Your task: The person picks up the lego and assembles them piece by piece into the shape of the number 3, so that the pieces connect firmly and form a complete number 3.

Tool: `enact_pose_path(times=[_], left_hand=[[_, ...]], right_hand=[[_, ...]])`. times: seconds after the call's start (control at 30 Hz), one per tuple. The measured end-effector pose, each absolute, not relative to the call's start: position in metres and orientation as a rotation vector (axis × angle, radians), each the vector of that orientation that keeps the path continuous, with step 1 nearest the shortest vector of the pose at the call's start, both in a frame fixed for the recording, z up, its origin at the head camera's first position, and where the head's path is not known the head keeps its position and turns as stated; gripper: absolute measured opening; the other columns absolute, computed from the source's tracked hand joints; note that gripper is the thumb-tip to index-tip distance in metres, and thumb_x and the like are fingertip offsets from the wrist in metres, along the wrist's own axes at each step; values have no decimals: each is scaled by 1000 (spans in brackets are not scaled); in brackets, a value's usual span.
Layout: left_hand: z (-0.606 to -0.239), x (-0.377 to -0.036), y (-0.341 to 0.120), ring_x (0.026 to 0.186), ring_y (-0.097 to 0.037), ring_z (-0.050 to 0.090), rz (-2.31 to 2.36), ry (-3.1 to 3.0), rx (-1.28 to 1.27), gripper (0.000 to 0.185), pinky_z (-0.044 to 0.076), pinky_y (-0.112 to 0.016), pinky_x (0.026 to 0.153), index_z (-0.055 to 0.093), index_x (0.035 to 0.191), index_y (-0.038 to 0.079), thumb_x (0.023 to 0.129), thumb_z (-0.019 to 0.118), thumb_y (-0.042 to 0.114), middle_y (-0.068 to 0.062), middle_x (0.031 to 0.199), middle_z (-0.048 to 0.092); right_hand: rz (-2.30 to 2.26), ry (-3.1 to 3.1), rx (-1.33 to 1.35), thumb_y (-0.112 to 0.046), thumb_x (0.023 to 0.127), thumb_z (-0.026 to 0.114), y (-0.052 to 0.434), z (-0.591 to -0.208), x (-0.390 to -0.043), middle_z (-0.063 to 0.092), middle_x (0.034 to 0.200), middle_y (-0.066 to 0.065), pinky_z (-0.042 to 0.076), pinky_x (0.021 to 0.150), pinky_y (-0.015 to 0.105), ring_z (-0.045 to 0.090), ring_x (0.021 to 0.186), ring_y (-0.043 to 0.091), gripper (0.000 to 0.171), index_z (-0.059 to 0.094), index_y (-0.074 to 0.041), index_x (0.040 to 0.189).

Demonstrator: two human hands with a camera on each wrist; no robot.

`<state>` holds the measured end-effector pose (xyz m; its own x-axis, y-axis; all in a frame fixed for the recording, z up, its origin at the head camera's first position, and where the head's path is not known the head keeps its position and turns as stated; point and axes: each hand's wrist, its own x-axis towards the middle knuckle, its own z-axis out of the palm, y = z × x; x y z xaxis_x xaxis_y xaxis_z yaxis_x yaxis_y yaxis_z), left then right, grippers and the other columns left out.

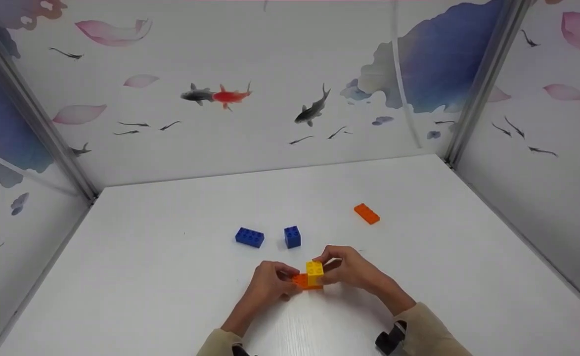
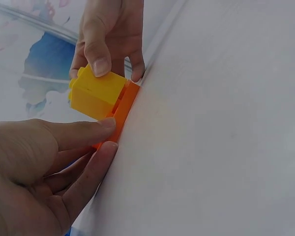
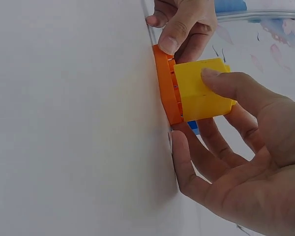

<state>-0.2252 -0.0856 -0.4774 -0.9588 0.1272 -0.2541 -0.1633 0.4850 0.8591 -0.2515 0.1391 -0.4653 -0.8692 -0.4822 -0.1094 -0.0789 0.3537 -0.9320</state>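
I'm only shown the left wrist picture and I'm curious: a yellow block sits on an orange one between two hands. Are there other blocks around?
Observer: Yes. The head view shows a long blue block lying on the white table behind the hands.
Operator: Only that one?
Observer: No, a small blue cube stands just beside it.
Operator: Any more orange?
Observer: A flat orange block lies alone farther back, on the person's right.
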Motion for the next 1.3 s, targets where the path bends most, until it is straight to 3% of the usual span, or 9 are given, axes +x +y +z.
enact_pose_path(times=[0.33, 0.97, 1.3], left_hand=[[-478, -223, -84, 77, -15, 62, 1473, 2477, -6, 28, 60, -24, 70, 76, 107, 9, 81, 80, 2, -5, 98, 70], [-473, -225, -86, 84, -16, 64, 1462, 2445, 43, 30, 61, -25, 72, 74, 112, 9, 83, 77, 1, -6, 105, 70], [-463, -233, -122, 90, -18, 65, 1361, 2579, 55, 38, 62, -29, 71, 69, 121, 8, 87, 78, 23, -10, 115, 69]], right_hand=[[-1486, 2289, -497, -2, 82, 78, 138, -464, -250, 69, 120, 10, 59, 94, 39, 67, 102, 22, 25, 67, -8, 104], [-1409, 2375, -443, -9, 80, 82, 133, -468, -249, 69, 116, 6, 58, 94, 39, 66, 103, 20, 30, 64, -11, 103], [-1345, 2409, -426, -13, 81, 83, 133, -470, -250, 68, 114, 2, 56, 99, 39, 62, 102, 19, 30, 66, -14, 105]])
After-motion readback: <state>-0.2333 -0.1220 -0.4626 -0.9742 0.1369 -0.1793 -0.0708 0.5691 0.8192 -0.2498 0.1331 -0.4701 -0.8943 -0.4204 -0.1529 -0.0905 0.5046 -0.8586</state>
